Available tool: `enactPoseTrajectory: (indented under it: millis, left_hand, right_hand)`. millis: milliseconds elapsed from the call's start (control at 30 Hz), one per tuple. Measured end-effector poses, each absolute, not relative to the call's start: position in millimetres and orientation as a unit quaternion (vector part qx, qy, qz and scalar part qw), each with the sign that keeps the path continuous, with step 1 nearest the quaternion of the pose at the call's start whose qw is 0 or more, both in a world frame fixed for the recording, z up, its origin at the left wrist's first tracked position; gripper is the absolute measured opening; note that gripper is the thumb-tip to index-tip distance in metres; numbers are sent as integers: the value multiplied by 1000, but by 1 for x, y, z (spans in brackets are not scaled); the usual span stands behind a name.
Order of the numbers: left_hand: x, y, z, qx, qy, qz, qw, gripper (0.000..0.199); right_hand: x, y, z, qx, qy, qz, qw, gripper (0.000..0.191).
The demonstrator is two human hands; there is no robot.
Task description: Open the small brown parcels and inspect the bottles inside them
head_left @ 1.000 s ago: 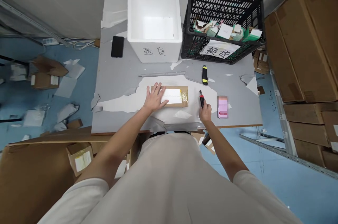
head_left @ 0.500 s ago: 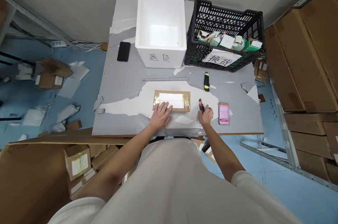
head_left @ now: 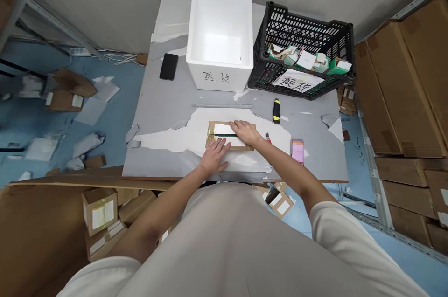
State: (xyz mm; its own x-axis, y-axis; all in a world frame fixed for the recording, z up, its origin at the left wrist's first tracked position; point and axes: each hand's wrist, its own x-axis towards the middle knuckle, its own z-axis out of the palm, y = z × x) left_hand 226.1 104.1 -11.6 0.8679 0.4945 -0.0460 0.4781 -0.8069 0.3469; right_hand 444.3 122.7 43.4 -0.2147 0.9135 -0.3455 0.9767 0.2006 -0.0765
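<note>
A small cardboard box (head_left: 211, 130) with a white label and clear tape lies near the table's front edge. Along its top runs a lengthwise gap, with something dark green showing inside. My left hand (head_left: 213, 155) rests on the near left part of the box, fingers spread. Across the box's far right part lies my right hand (head_left: 247, 132), fingers stretched over the top. A red-and-black utility knife (head_left: 268, 138) lies just right of the box, partly hidden by my right forearm. Beyond it is a yellow-and-black utility knife (head_left: 276, 111).
A white foam box (head_left: 220, 75) and a black plastic crate (head_left: 304, 89) holding several small cartons stand at the back. A black phone (head_left: 169, 66) lies left, a pink-screened phone (head_left: 297, 152) right. Below left, a large carton (head_left: 42, 231) holds several parcels.
My right hand has let go of the red-and-black knife and moved left onto the box. A lengthwise gap now shows in the box's top. My left hand stays at its near side.
</note>
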Motion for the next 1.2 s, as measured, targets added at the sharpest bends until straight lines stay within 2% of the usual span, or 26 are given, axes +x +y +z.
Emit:
enactPoseTrajectory:
  millis: [167,500,567,667,733,833,1067,1200]
  left_hand:
    - [227,104,-11,951,249,19,180,79]
    - [230,104,-7,949,252,7,189,80]
    - [230,103,-7,948,255,7,189,80]
    - [231,102,-8,946,264,11,188,80]
    - [231,101,-10,944,271,13,188,81]
    - [232,101,-12,942,274,14,193,80]
    - [232,97,-12,943,275,10,188,84]
    - [232,98,-10,942,279,4,185,86]
  right_hand:
    - [457,158,67,571,773,-227,158,40]
    - [476,199,71,535,753,-366,113,37]
    - [469,198,75,535,755,-348,150,36]
    - [441,181,76,569,767,-224,197,46]
    - [416,164,69,575,790,-133,168,54]
    - [383,149,57,555,819,-79,124,51]
    - [387,194,60,477,849,-171,151,34]
    - [415,227,65,496,826,-236,126,41]
